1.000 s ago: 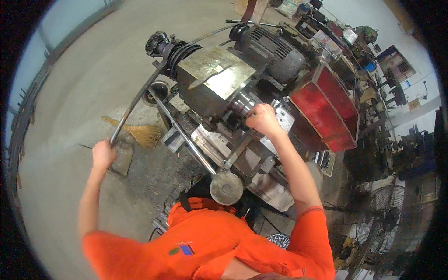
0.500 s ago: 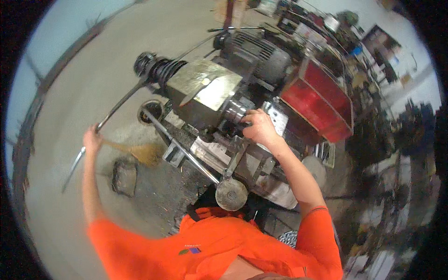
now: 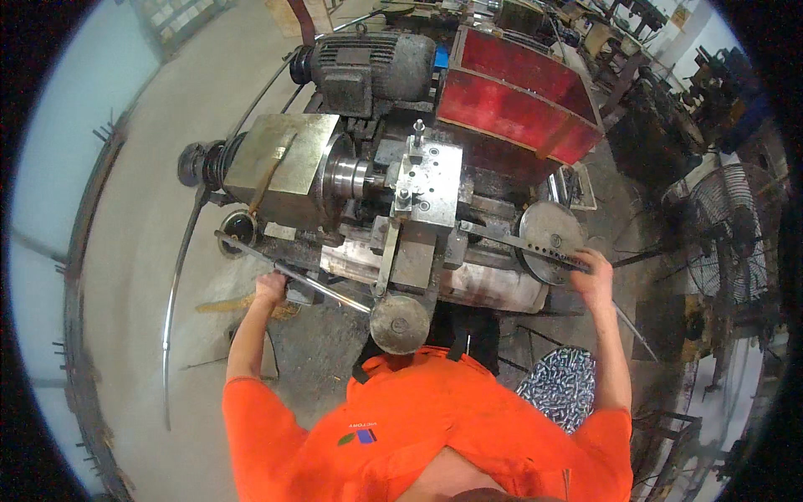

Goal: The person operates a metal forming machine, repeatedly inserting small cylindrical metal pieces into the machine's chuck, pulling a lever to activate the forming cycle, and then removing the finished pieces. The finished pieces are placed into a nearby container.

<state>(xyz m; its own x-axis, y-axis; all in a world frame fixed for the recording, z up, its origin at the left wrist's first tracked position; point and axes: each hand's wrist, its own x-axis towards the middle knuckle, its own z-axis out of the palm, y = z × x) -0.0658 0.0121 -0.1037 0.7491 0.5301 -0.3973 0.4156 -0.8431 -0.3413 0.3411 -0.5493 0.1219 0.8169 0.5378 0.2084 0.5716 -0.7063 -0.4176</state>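
My left hand [image 3: 270, 287] was closed around the near end of a long steel lever [image 3: 293, 274], which ran away from my fingers to the right, toward the round knob [image 3: 400, 324] at the front of the lathe [image 3: 393, 217]. My right hand [image 3: 593, 276] was wrapped on the lower right rim of the handwheel [image 3: 548, 241], fingers curled over its edge, with a flat bar [image 3: 519, 244] crossing the wheel's face just left of that hand. Between my two hands sat the tool block [image 3: 428, 177], and left of it, beyond my left hand, the chuck [image 3: 347, 177] and the brass-coloured headstock [image 3: 276, 167]. Farther out past the headstock stood the grey motor [image 3: 368, 63], and past my right hand the red bin [image 3: 514, 92]. Below my right forearm a sack of small shiny metal pieces [image 3: 559, 386] lay on the floor [image 3: 134, 251]. A fan [image 3: 736, 230] stood well off to the right of that hand.
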